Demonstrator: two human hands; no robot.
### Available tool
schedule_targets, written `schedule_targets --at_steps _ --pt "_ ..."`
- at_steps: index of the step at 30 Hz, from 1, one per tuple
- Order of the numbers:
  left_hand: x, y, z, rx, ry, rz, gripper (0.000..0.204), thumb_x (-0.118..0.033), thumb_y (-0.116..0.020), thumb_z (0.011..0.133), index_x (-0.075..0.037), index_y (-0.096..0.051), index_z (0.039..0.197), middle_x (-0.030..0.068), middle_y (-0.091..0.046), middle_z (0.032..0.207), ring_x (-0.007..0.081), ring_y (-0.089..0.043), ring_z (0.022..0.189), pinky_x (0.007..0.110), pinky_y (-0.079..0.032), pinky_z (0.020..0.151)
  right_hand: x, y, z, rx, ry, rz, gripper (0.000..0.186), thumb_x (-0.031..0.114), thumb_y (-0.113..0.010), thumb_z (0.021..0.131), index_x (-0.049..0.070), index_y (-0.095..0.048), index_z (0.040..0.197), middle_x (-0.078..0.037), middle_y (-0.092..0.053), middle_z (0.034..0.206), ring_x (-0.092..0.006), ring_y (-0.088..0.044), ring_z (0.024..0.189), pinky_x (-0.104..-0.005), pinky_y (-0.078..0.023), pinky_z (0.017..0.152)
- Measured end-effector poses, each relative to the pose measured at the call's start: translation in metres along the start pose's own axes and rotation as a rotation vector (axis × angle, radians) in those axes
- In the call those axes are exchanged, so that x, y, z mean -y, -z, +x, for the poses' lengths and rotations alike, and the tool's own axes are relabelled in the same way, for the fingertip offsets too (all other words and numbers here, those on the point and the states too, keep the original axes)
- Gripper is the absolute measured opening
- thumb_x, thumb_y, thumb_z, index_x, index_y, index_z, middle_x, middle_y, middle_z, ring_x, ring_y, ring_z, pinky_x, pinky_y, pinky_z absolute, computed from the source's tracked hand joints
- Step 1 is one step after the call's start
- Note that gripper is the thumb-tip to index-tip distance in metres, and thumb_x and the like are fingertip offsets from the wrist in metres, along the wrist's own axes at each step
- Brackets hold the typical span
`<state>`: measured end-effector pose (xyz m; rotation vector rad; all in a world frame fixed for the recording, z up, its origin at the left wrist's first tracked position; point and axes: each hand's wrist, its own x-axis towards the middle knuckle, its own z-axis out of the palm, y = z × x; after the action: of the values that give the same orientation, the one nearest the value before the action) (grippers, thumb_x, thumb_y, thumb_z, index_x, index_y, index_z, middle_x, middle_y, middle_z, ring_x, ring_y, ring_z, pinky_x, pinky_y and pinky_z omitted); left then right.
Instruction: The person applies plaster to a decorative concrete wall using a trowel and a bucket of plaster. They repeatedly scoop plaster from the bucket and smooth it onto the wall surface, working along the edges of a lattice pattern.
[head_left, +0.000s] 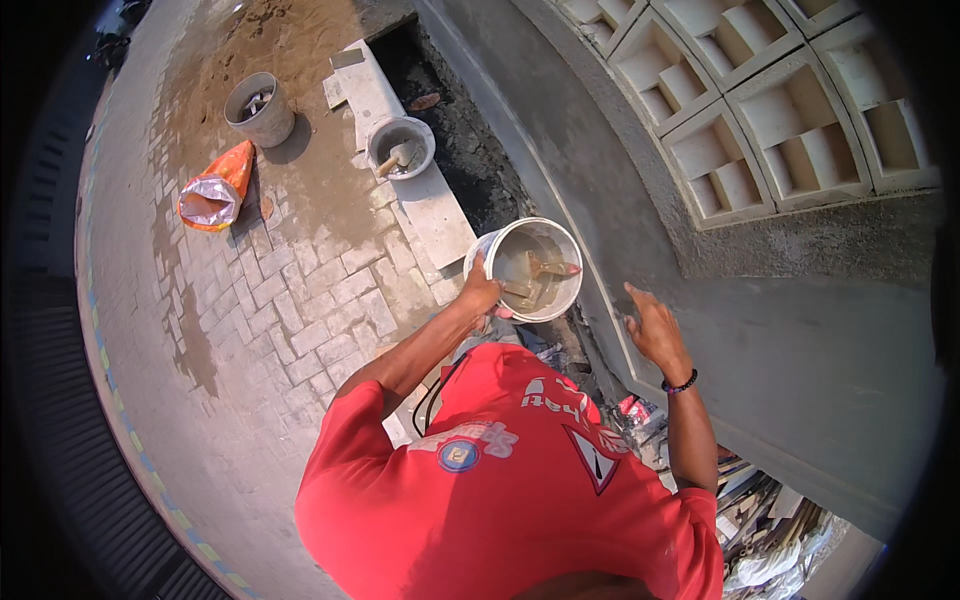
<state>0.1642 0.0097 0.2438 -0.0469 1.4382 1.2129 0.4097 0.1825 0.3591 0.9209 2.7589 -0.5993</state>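
My left hand (482, 291) is closed on the near-left side of a white bucket (480, 250), which it holds up in front of me, tipped so its mouth shows. Inside are murky greyish liquid and a paintbrush (550, 268) leaning across it. A second brush-like tool (518, 289) lies lower in the bucket, partly sunk in the liquid. To the right of the bucket, my right hand (656, 328) is held beside the grey plastered wall (790, 340). Nothing is in it, and its fingers are stretched apart. Whether it touches the wall I cannot tell.
A basin (428, 140) with a trowel (402, 155) stands on pale slabs (440, 215) along an open trench (470, 140). Farther left are a grey bucket (270, 125), an orange sack (235, 175) and sand (240, 50). Scrap (770, 520) lies low right; vent blocks (790, 125) line the wall.
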Motion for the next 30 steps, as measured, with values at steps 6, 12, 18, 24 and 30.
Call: schedule_targets --at_steps 6,12,18,24,30 --pt "-0.009 -0.015 -0.023 0.090 -0.081 0.073 0.076 0.011 -0.034 0.087 -0.023 -0.013 0.151 0.0206 -0.045 0.133 0.0298 -0.067 0.083 0.030 -0.060 0.045 0.064 -0.002 0.036 -0.140 0.169 0.045 0.030 0.004 -0.062 0.081 0.003 -0.061 0.110 -0.019 -0.064 0.107 -0.0398 -0.062 0.094 -0.0491 -0.049 0.079" --pt "-0.012 -0.041 -0.046 0.140 0.015 0.131 0.083 0.006 -0.044 0.090 -0.014 0.006 0.153 0.0221 -0.041 0.141 0.0313 -0.066 0.089 0.032 -0.060 0.048 0.067 -0.080 0.071 0.246 0.280 -0.079 0.031 0.009 -0.066 0.075 0.001 -0.061 0.105 -0.025 -0.066 0.093 -0.0438 -0.062 0.092 -0.0520 -0.048 0.080" --pt "0.034 -0.062 -0.002 0.163 -0.082 0.168 0.083 0.000 -0.050 0.090 -0.017 0.000 0.154 0.0242 -0.044 0.139 0.0281 -0.066 0.065 0.031 -0.055 0.041 0.044 -0.136 0.067 0.182 0.270 -0.239 0.023 0.019 -0.055 0.086 0.006 -0.062 0.103 -0.019 -0.069 0.092 -0.0350 -0.068 0.086 -0.0472 -0.053 0.073" --pt "0.049 -0.069 0.006 0.114 -0.087 0.163 0.083 0.000 -0.049 0.089 -0.016 0.001 0.154 0.0237 -0.045 0.138 0.0244 -0.065 0.059 0.031 -0.053 0.038 0.028 -0.072 0.051 0.217 0.244 -0.138 0.025 0.017 -0.061 0.075 0.001 -0.069 0.093 -0.024 -0.068 0.087 -0.0399 -0.066 0.086 -0.0478 -0.052 0.079" --pt "0.045 -0.070 0.001 0.136 -0.101 0.242 0.084 -0.002 -0.052 0.088 -0.015 0.000 0.153 0.0226 -0.046 0.137 0.0301 -0.069 0.071 0.033 -0.053 0.035 0.010 -0.048 0.004 -0.066 0.026 0.250 0.036 0.019 -0.061 0.074 0.005 -0.071 0.106 -0.024 -0.068 0.092 -0.0394 -0.066 0.089 -0.0458 -0.051 0.084"
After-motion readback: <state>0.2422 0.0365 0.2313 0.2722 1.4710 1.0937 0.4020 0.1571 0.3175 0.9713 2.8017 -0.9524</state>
